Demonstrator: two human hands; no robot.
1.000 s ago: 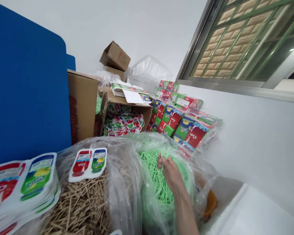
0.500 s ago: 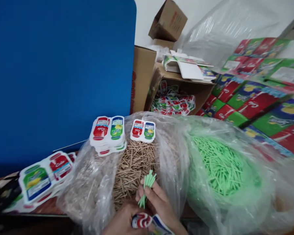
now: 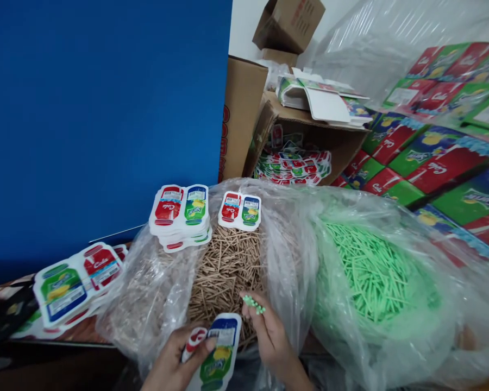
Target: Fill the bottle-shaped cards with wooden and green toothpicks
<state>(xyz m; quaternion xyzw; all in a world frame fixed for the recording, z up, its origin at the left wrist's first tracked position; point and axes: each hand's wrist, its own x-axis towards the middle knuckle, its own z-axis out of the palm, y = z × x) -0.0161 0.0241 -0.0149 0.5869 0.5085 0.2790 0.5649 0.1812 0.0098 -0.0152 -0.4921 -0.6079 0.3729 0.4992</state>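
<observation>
Head view: my right grip (image 3: 271,334) clamps green sticks (image 3: 254,304), seen end-on, just right of the printed card (image 3: 223,347) my left grip (image 3: 175,355) pinches.

Illumination: moderate. Specular glare: clear plastic bag (image 3: 146,312). Printed cartons (image 3: 442,168), right: stretched, soft. Lower-left corner: deep shadow.

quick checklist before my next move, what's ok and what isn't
1. Green stick bundle held in the right hand: ok, ends showing at the fingers.
2. Printed card held in the left hand: ok, green-and-blue panel in view.
3. Bundle around or inside the card: not ok, the two are apart.
4. Exact stick count in the bundle: cannot tell, ends too small.
5. More green sticks within the open bag: ok, a large pile shows.
</observation>
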